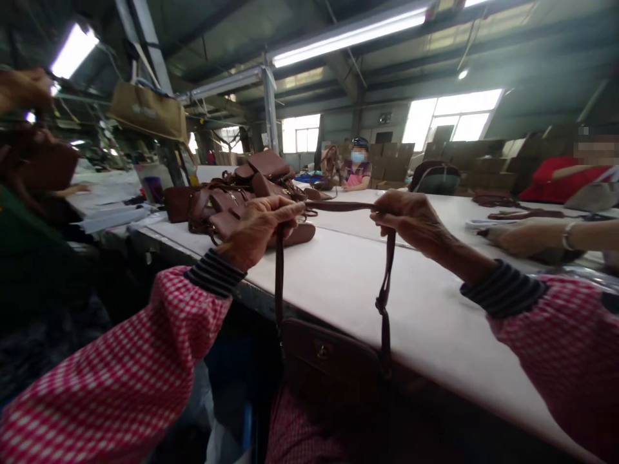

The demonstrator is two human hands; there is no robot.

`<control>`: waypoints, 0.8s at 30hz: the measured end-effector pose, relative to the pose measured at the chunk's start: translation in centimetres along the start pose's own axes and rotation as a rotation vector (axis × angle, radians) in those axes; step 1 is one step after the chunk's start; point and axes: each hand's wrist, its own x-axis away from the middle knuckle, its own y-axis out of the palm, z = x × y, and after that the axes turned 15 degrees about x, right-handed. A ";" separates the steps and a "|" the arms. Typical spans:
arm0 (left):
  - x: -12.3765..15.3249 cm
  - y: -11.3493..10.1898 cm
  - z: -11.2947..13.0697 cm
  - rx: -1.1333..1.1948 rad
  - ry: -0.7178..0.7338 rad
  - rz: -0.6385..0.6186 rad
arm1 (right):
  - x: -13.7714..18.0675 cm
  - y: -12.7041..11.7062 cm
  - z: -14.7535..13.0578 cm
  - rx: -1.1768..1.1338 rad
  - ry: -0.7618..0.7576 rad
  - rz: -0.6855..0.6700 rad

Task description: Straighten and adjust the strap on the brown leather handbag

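Note:
A dark brown handbag [333,348] with a small metal clasp hangs below the table edge, near my lap. Its long shoulder strap [338,207] is stretched level between my two hands, and both ends drop down to the bag. My left hand [261,225] is closed in a pinch on the strap's left part. On the other side my right hand [406,216] grips the strap, fingers closed round it. A buckle or knot [382,304] shows on the strap's right drop. Behind my left hand lies a heap of brown handbags [236,193].
A long white table [387,277] runs in front of me. At the right a co-worker's hand with a bracelet [536,237] reaches over it. Another person [358,167] sits at the far side. A tan bag [147,109] hangs at upper left. Cartons [391,164] are stacked behind.

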 end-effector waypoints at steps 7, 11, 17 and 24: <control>-0.7 1.8 0.4 0.113 0.011 0.091 | 1.1 -0.9 0.8 -0.048 0.131 -0.145; 0.1 1.9 -0.8 0.179 -0.038 0.149 | 2.8 -0.6 1.5 -0.130 0.204 -0.326; 0.1 0.6 0.4 0.253 0.035 0.205 | 7.6 1.7 2.4 -0.393 0.192 -0.807; 2.1 -6.7 1.2 0.066 -0.013 0.105 | 12.6 3.1 3.5 -0.438 0.256 -1.010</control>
